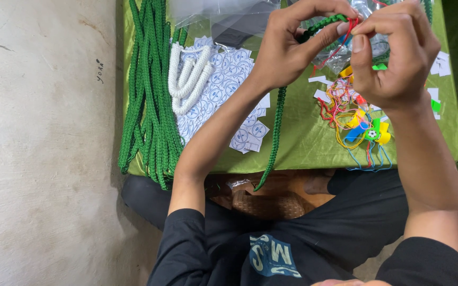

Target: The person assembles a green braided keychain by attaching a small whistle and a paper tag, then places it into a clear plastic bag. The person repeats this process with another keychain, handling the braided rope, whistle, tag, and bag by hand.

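My left hand (287, 45) pinches the top end of a green braided cord (278, 124) that hangs down over the front edge of the green-covered table (303, 145). My right hand (396, 55) meets it fingertip to fingertip and holds a thin red string (345, 34) at the cord's end. Both hands are raised above the table. Below the right hand lies a small heap of coloured strings and little yellow, blue and green plastic pieces (361, 127).
A thick bundle of green cords (149, 95) drapes over the table's left end. White cords (189, 79) lie on a pile of white printed cards (234, 90). Clear plastic bags (223, 16) sit at the back. A pale wall (43, 143) stands at left.
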